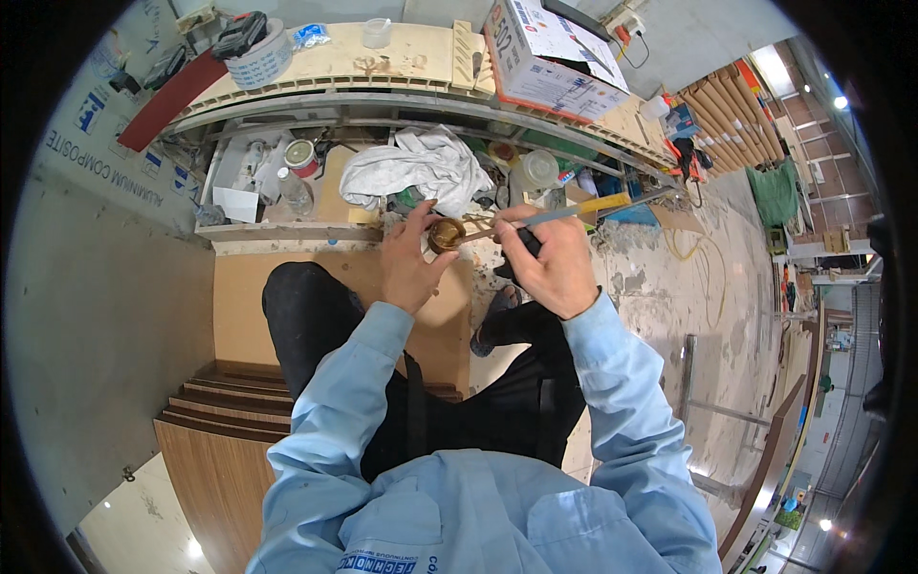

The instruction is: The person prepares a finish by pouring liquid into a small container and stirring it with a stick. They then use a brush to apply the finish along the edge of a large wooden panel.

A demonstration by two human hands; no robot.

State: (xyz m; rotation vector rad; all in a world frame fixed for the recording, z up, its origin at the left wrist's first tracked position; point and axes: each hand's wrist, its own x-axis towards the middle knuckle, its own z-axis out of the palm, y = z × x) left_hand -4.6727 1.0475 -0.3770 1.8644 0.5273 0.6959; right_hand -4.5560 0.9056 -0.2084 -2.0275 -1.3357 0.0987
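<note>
Head view gives me both bare hands, close together in front of a crumpled white cloth (pixel 416 167). The left hand (pixel 407 263) has a small brown cup (pixel 447 234) by its left side: thumb and forefinger are curved around the wall and pinch it, while the other fingers I cannot tell well. The inside of the cup, which I can see from above, is glossy and yellow-brown. The right hand (pixel 557 265) has its fingers pressed together on a long thin tool (pixel 564 211); its brown end seems to reach the cup's rim, and its yellow end points out to the right. Beneath this same hand is a black object (pixel 522 253); whether the fingers hold it also, I cannot tell. I judge that the cup is light and rather stiff, but the shiny inside may be sticky or slippery, so I would grip only the outer wall, without strong squeezing. The tool seems light too, and being so slim it may bend; a hold near its middle should give good control.
</note>
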